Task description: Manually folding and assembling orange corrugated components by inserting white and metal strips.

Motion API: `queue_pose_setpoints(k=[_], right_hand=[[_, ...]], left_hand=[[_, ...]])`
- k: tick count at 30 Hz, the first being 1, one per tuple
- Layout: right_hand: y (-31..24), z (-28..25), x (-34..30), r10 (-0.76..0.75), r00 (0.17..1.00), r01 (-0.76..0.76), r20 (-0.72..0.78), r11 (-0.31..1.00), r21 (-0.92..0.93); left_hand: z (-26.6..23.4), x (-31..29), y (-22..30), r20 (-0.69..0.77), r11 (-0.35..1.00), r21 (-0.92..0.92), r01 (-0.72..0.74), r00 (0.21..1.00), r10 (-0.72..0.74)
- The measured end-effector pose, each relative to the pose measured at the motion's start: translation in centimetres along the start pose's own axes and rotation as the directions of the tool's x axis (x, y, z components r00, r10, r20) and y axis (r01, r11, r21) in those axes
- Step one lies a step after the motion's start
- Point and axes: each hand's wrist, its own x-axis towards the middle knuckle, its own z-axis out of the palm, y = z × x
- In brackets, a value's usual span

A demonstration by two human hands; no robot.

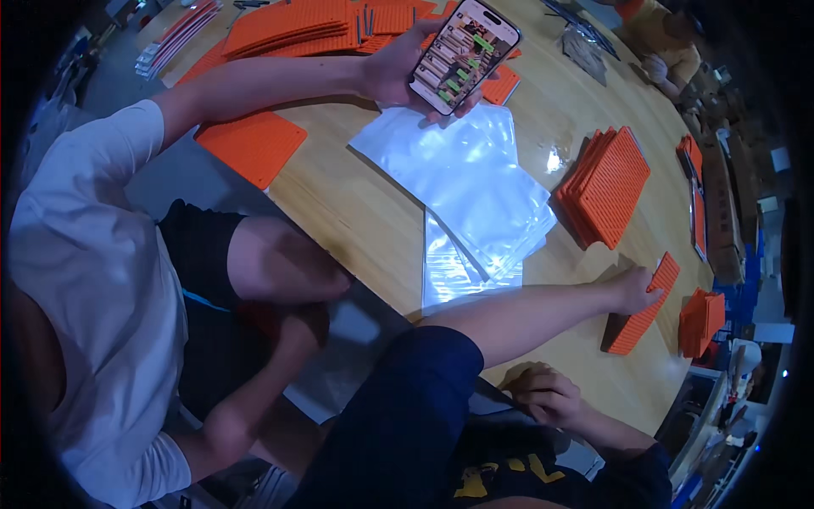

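My left arm in its dark sleeve stretches across the table to the right. At its end my left hand [638, 291] is closed round an orange ridged panel [642, 316], which is tilted on its edge against the table. Closer to me, my right hand [547, 394] rests by the near table edge with its fingers curled in; nothing shows in them. A stack of orange ridged panels [612, 182] stands just beyond my left hand. To its right is a smaller orange stack [701, 322]. Glossy clear plastic sleeves [479, 191] lie fanned out left of my forearm.
At my left sits a person in a white shirt [93, 246], whose hand holds a smartphone [465, 56] above the sleeves. More orange panels [292, 30] are piled at the far left, and one panel [253, 148] overhangs the edge. Another person [657, 47] works across the table.
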Motion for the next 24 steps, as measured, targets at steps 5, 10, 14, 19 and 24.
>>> queue_pose_setpoints(k=[5, 10, 14, 19, 24], right_hand=[[0.3, 0.1, -0.3, -0.012, 1.000, 0.012, -0.017, 0.999, 0.030], [0.2, 0.3, 0.0, -0.013, 0.999, 0.013, -0.030, 1.000, 0.013], [-0.2, 0.2, 0.6, -0.009, 0.999, 0.010, -0.038, 1.000, 0.024], [-0.3, -0.2, 1.0, -0.033, 0.999, 0.033, -0.016, 0.999, 0.036], [0.0, -0.1, 0.7, -0.023, 1.000, 0.024, -0.008, 1.000, 0.019]], left_hand=[[-0.4, -0.5, 0.9, -0.011, 1.000, -0.003, -0.010, 1.000, 0.010], [-0.6, -0.6, 1.1, -0.002, 0.999, -0.041, 0.030, 1.000, -0.030], [-0.5, -0.6, 1.1, -0.003, 0.999, -0.036, 0.041, 0.999, -0.041], [-0.4, -0.5, 1.1, -0.012, 0.998, -0.016, 0.060, 0.998, -0.061], [-0.5, -0.4, 1.0, -0.006, 0.999, -0.030, 0.026, 1.000, -0.026]])
